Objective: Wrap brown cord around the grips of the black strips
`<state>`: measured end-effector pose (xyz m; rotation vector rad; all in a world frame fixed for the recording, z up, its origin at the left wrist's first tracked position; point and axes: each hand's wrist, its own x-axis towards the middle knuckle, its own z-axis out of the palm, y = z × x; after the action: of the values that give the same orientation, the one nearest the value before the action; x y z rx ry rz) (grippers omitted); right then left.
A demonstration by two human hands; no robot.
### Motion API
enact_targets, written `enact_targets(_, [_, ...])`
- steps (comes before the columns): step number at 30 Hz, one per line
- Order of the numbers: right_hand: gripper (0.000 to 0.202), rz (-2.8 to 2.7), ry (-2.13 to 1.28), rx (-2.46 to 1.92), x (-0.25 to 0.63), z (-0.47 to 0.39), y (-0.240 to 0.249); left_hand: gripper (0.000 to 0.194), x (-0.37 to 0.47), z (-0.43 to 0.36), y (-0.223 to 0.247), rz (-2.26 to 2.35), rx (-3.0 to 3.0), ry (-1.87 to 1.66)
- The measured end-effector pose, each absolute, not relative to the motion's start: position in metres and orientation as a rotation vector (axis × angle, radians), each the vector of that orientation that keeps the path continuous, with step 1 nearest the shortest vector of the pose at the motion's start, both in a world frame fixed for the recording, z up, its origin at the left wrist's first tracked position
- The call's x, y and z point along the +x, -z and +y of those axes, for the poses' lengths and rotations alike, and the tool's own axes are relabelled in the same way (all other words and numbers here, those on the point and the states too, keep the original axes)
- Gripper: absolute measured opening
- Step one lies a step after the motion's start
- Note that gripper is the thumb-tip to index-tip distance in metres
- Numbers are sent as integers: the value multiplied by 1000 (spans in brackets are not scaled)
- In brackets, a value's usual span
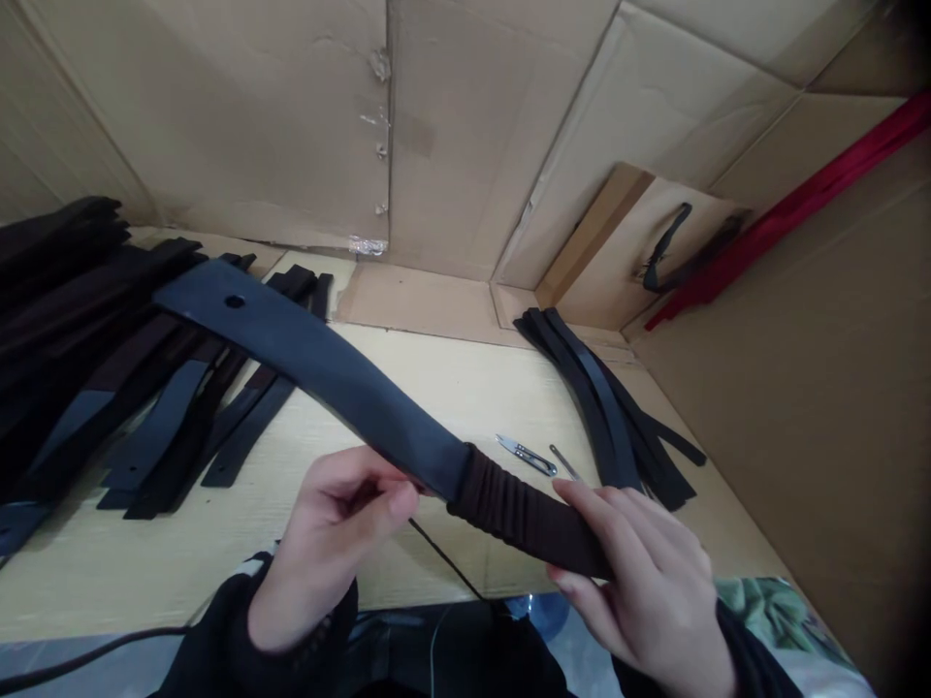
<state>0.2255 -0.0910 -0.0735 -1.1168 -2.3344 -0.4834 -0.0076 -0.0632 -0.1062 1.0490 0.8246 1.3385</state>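
A flat, curved dark strip [327, 359] with one round hole near its wide end slants across the view in front of me. Over its lower right part sits a dark brown fabric sleeve [498, 499], bunched into folds at its upper end. My right hand [647, 562] is closed around the sleeved end, thumb below and fingers on top. My left hand [341, 533] pinches the strip's lower edge just left of the gathered sleeve; its fingertips are partly hidden behind the strip. A thin dark cord [443, 557] runs down from near my left thumb.
Many similar dark strips [160, 417], some part-covered in brown fabric, are heaped at left. Several bare curved strips [603, 407] lie at right. Thread snips [528, 454] and a small metal rod [563, 460] rest mid-table. Cardboard walls [465, 126] enclose the back and right.
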Motion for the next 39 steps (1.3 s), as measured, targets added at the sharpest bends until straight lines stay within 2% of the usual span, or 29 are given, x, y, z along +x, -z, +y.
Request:
enact_targets(7, [47, -2202, 375, -1338, 222, -91, 88, 13, -6, -76, 91, 1200, 1653, -1410])
enact_targets(13, [48, -2149, 360, -1409, 224, -89, 99, 15, -9, -82, 88, 1220, 1860, -1382])
enact_targets(21, [47, -2223, 367, -1291, 226, -88, 91, 18, -13, -71, 97, 957, 1629, -1225])
enact_targets(25, [48, -2246, 378, -1257, 222, -90, 88, 6, -10, -66, 103, 784, 1379, -1178])
enact_targets(29, [48, -2303, 345, -1215, 218, -91, 86, 47, -10, -66, 104, 745, 1223, -1228])
enact_targets(31, [49, -2318, 309, -1220, 216, -92, 86, 53, -12, -66, 104, 767, 1176, -1222])
enact_targets(36, [50, -2313, 247, -1224, 216, -93, 85, 39, -18, -62, 107, 691, 1294, -1130])
enact_targets(39, [49, -2306, 177, -1220, 217, -95, 85, 31, -17, -58, 111, 562, 1162, -1119])
